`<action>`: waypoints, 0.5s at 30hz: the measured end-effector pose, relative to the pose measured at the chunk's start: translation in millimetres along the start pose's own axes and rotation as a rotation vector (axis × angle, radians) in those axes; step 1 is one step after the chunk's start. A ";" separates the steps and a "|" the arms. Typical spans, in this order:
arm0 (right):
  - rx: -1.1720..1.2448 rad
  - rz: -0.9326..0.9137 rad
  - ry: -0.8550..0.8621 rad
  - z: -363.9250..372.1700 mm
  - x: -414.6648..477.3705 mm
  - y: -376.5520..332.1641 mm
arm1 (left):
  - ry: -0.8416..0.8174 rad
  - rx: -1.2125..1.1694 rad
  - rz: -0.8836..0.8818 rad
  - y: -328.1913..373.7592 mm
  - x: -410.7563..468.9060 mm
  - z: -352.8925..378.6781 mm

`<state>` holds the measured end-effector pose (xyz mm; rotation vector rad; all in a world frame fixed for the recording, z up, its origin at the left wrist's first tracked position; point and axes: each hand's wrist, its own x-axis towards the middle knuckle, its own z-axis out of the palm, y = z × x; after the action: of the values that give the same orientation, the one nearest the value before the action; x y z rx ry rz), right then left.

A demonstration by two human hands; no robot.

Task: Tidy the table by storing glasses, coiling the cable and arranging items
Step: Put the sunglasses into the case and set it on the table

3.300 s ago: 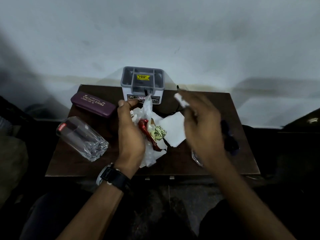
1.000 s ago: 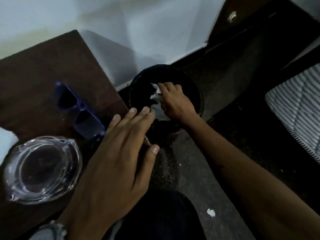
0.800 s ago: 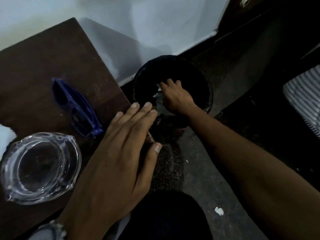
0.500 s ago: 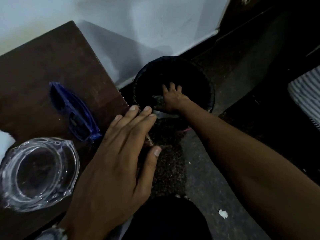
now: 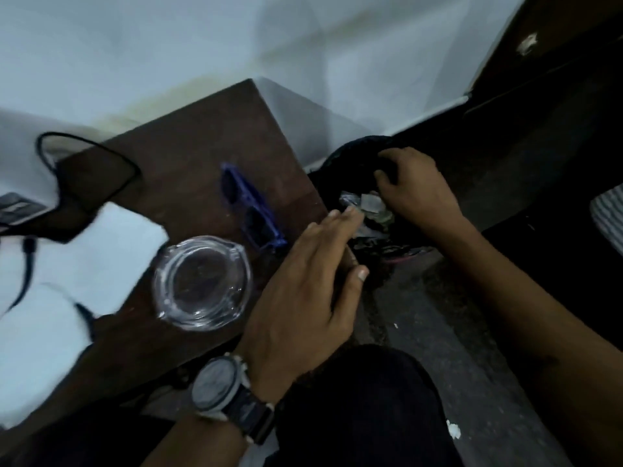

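Note:
Blue glasses [image 5: 251,203] lie folded on the dark wooden table [image 5: 188,143] near its right edge. A black cable [image 5: 92,160] loops over the table's far left part. My left hand [image 5: 303,288], fingers straight, rests flat over the table's right edge, just right of a glass ashtray [image 5: 202,283]. My right hand [image 5: 414,190] hovers over a black bin [image 5: 350,156] on the floor beside the table, its fingers loosely curled and nothing seen in them. Crumpled wrappers [image 5: 367,205] lie in the bin under it.
White paper sheets [image 5: 101,254] cover the table's left part, with the corner of a grey box [image 5: 17,207] at the far left. A white wall runs behind. A striped mattress [image 5: 606,217] lies on the dark floor at right. A white scrap [image 5: 453,429] lies on the floor.
My right hand, deep in the bin with the wrappers a moment ago, has come up and its fingers have curled. The view has swung left, bringing the cable and papers in.

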<state>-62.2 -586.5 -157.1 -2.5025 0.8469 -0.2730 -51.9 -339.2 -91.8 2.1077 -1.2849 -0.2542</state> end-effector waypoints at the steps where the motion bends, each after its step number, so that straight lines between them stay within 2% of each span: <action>1: 0.021 -0.021 0.031 -9.4 -5.8 -15.2 | 0.024 -0.032 -0.004 4.0 -2.5 -4.4; 5: 0.057 -0.108 0.076 -38.9 -27.9 -80.6 | 0.114 -0.041 0.044 12.4 -11.5 -30.3; 10: 0.076 -0.237 0.180 -64.9 -70.9 -152.3 | 0.242 -0.057 -0.006 9.5 -24.8 -71.9; 15: 0.090 -0.307 0.179 -74.0 -106.4 -210.1 | 0.388 0.020 -0.060 -1.2 -53.0 -121.5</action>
<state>-61.8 -403.5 8.7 -2.5444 0.4987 -0.6316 -20.1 -242.1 -7.4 2.0845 -0.9990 0.1388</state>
